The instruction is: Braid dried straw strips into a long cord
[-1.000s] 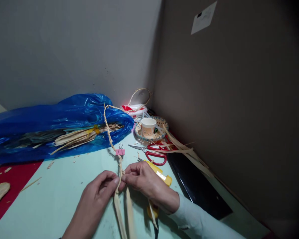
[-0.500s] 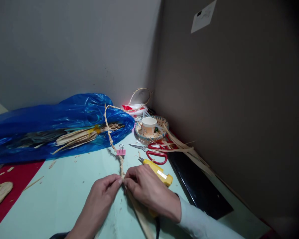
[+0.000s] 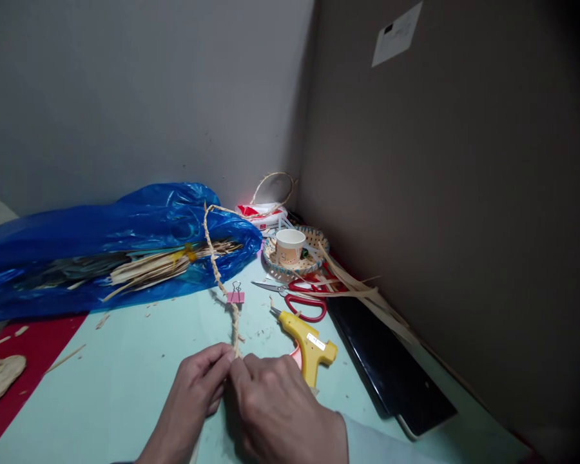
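We logged a yellow plastic glue gun (image 3: 309, 345) just right of the hands, red-handled scissors (image 3: 302, 299) beyond it and a crumpled blue plastic bag (image 3: 101, 232) far left; nothing blocked the work. The left hand (image 3: 193, 393) and right hand (image 3: 280, 412) met, fingertips pinched on the near end of the braided pale straw cord (image 3: 232, 322), which ran away past a pink binder clip (image 3: 235, 297). Earlier the right hand had half covered the glue gun.

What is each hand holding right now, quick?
Left hand: closed, fingertips pinching the near end of the braided straw cord.
Right hand: closed, pinching the same cord right beside it.
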A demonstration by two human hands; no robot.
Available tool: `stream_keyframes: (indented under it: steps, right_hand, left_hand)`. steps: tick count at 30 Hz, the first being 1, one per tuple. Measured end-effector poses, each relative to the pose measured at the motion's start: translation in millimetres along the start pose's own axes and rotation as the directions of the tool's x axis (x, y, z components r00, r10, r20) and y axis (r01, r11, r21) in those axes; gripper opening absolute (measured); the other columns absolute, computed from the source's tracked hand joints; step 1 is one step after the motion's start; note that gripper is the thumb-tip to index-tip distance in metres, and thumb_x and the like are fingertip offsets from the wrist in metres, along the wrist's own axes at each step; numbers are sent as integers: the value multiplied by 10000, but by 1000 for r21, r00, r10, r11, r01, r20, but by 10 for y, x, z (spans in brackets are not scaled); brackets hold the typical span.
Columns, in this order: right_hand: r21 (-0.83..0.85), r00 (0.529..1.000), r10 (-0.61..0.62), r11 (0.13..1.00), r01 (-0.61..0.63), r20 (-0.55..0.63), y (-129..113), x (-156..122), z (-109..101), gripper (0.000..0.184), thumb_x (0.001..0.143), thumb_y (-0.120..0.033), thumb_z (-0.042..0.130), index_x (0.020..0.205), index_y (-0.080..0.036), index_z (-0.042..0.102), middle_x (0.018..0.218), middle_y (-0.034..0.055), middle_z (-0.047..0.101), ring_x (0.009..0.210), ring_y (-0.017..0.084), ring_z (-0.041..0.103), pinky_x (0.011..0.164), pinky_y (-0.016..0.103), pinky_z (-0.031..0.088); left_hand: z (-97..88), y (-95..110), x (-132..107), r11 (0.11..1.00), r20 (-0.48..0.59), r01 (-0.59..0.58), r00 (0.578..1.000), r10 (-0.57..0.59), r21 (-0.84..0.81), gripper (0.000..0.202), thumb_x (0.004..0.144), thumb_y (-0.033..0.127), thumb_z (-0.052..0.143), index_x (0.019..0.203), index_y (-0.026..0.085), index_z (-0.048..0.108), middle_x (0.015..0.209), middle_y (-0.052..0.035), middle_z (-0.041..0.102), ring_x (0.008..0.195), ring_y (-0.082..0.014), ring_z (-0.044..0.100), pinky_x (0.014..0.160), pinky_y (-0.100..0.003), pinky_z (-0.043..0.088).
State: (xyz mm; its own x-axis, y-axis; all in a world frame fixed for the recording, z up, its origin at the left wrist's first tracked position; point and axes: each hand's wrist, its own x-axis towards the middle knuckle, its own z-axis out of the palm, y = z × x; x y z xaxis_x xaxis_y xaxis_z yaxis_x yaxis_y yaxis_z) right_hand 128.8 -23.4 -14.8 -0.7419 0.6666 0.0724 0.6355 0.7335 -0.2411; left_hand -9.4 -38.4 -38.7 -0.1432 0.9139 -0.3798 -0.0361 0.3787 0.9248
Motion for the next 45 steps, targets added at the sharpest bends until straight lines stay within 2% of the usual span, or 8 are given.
stream_keyframes:
  steps: [5, 9, 11, 13, 18, 26, 34, 45]
  right_hand:
    - [-52, 983, -169, 985, 166, -64, 27, 20, 59, 234, 858, -75, 467, 1058, -59, 588, 815, 125, 676, 650, 236, 619, 499, 314, 316]
    - [223, 991, 63, 974, -35, -119, 229, 64, -209, 366, 959, -351, 409, 747, -168, 644, 692, 50, 668, 599, 167, 579, 545, 292, 302]
    - [361, 972, 198, 922, -140, -129, 340, 107, -308, 352, 956, -349, 421, 780, -165, 664, 759, 54, 688, 671, 156, 588, 597, 274, 327]
    - [514, 985, 170, 848, -127, -36, 408, 147, -318, 315, 948, -335, 438, 830, -161, 673, 797, 50, 693, 719, 145, 585, 636, 253, 345]
    - [771, 989, 88, 620, -145, 115, 399, 212, -102, 301, 928, -282, 434, 687, -158, 565, 600, -18, 559, 610, 99, 496, 595, 209, 329]
    - [856, 969, 227, 478, -198, 97, 392, 271, 52, 269, 789, -243, 525, 544, -155, 455, 529, -51, 310, 542, 80, 281, 473, 222, 199]
    - [775, 950, 301, 617, -132, -78, 290, 226, 101, 271, 730, -158, 490, 487, -152, 370, 514, -57, 205, 514, 73, 207, 453, 232, 165]
    - [773, 975, 215, 627, -98, -51, 328, 232, 79, 307, 762, -154, 455, 492, -159, 309, 502, -52, 230, 505, 68, 247, 466, 228, 179]
  left_hand:
    - [-13, 2, -30, 990, 30, 49, 999, -45, -135, 378, 688, 505, 722, 702, 147, 603, 540, 90, 351, 467, -39, 200, 439, -166, 126]
    - [-38, 20, -37, 985, 43, 55, 998, -48, -161, 368, 695, 485, 735, 713, 150, 586, 539, 101, 321, 477, -40, 173, 437, -166, 108]
    - [-36, 31, -39, 984, 68, 49, 997, -38, -169, 355, 731, 485, 706, 726, 154, 576, 542, 104, 307, 481, -44, 147, 436, -174, 92]
    - [-28, 38, -41, 987, 90, 40, 996, -26, -157, 343, 752, 481, 686, 746, 160, 566, 550, 102, 315, 484, -47, 144, 440, -181, 87]
    - [-36, 24, -29, 999, 88, -4, 996, 7, -37, 329, 754, 479, 662, 745, 174, 538, 558, 87, 364, 484, -56, 208, 457, -190, 119]
    - [-35, 40, -83, 925, 27, -199, 979, 202, 324, 281, 797, 462, 569, 737, 188, 577, 639, 39, 507, 650, -147, 484, 608, -234, 387]
    - [-75, -68, -167, 557, 40, -292, 907, 420, 778, 347, 937, 397, 346, 697, 227, 531, 671, 15, 607, 638, -166, 590, 627, -273, 417]
    - [65, -180, -183, -185, 351, -318, 617, 704, 930, 234, 858, 64, 403, 768, 230, 542, 635, 4, 605, 504, -183, 640, 453, -276, 460]
